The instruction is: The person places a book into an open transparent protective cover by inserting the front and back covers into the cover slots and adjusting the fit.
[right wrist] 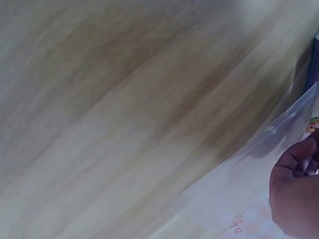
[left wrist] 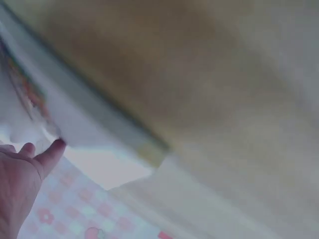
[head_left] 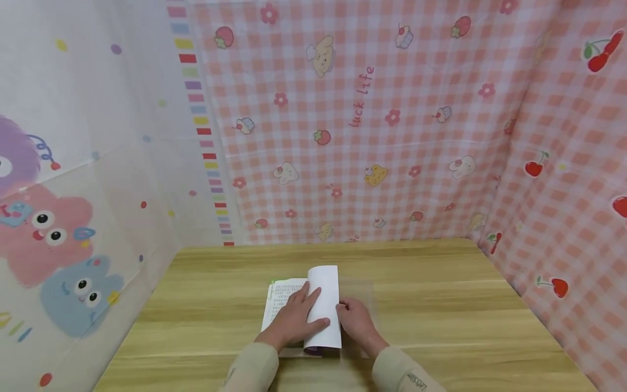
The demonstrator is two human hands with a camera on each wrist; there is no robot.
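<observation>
Observing remotely, I find the book (head_left: 325, 291) running lengthwise away, left hand (head_left: 295, 318) spread flat across it, right hand's fingers (head_left: 345, 305) pinching its right edge.

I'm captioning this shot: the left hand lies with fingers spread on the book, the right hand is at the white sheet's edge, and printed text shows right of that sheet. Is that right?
Not quite: the head view shows the printed text left of the white sheet. The left hand on the book and the right hand at the sheet's edge are correct.
</observation>
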